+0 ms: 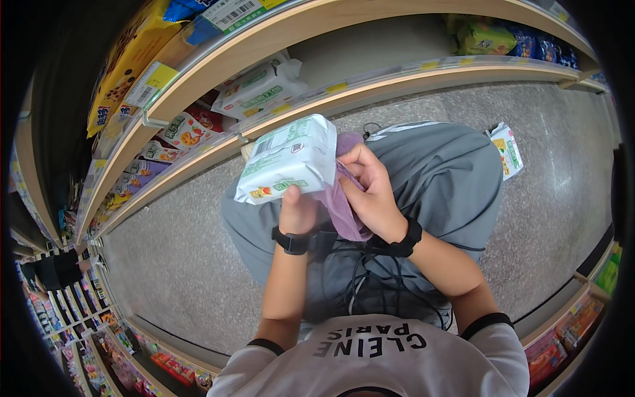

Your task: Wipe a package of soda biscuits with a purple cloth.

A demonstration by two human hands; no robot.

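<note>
A white snack packet with green print (288,157) is held up above my lap, tilted. My left hand (297,213) grips it from below, its thumb on the near edge and its other fingers hidden behind the packet. In my right hand (376,193) a purple cloth (347,215) is bunched, pressed against the packet's right side; part of the cloth hangs down between my hands. Similar white packets (261,92) lie on the lower shelf ahead, and another white packet (508,151) rests on the floor to the right of my knee.
A wooden shelf (423,74) curves across in front, with green and blue packs (493,38) at its far right end. Yellow bags (129,59) stand on the upper shelf at left. Black cables (380,274) lie over my lap. A person in dark clothes (53,270) is far left.
</note>
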